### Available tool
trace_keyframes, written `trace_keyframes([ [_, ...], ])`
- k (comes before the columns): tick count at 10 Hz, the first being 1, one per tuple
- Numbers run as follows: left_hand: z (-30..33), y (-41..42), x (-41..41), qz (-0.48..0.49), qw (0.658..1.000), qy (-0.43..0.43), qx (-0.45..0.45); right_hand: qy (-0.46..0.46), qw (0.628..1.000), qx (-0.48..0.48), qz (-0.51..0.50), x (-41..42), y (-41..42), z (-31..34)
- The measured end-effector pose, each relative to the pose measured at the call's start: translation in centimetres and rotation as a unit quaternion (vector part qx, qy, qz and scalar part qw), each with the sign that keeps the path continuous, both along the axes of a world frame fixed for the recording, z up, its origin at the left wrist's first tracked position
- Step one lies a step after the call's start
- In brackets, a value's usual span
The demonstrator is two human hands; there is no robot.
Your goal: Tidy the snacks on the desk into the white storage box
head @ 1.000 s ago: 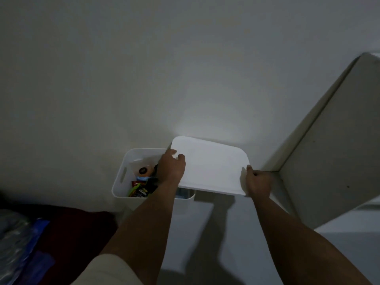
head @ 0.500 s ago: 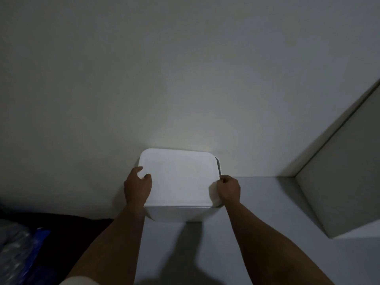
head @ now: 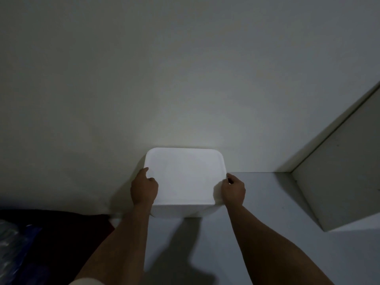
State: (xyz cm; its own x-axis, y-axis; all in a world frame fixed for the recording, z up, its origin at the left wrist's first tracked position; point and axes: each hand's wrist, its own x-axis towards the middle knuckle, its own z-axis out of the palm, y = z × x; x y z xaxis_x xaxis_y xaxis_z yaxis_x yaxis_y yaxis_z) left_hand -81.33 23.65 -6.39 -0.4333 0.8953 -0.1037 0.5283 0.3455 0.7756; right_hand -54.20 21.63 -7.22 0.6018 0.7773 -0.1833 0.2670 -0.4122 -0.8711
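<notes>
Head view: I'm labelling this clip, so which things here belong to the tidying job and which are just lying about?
Part of the job:
- white storage box, against the wall
- lid lying on the box
- left hand and right hand, holding the lid's side edges

Just lying about:
- blue plastic packaging, bottom left
- dark red cloth
- white panel, right

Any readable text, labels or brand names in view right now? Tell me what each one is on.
None: no readable text in this view.
The white lid and white storage box show plain surfaces, no label.
The left hand and right hand grip the lid's edges.
The blue wrapping at lower left is too dark and blurred to read.
</notes>
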Motion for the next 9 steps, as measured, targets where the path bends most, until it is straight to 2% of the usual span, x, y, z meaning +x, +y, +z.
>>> trace_keyframes([
  [1, -1.0, 0.3, -0.9, -0.008, 1.0, 0.021, -0.008, 0.001, 1.0, 0.011, 0.001, 0.0, 0.1, -0.3],
  [3, -1.9, -0.2, -1.0, -0.044, 0.997, 0.057, 0.035, 0.079, 0.996, 0.042, -0.018, -0.2, -0.4, -1.4],
  [5, -2.4, -0.1, -1.2, -0.044, 0.997, 0.051, 0.045, 0.0, 0.999, 0.04, 0.026, -0.4, -0.5, -2.2],
  [6, -2.1, 0.0, -1.5, -0.071, 0.994, 0.08, 0.021, -0.005, 0.999, 0.015, 0.048, -0.4, -0.4, -1.5],
  [8, 1.7, 0.7, -1.1, -0.141, 0.968, 0.166, -0.122, -0.056, 0.985, -0.102, 0.127, 1.6, 1.5, 1.9],
  [9, 2.9, -0.2, 1.5, -0.162, 0.963, 0.21, -0.047, -0.086, 0.982, -0.101, 0.137, 2.8, 1.9, 3.7],
])
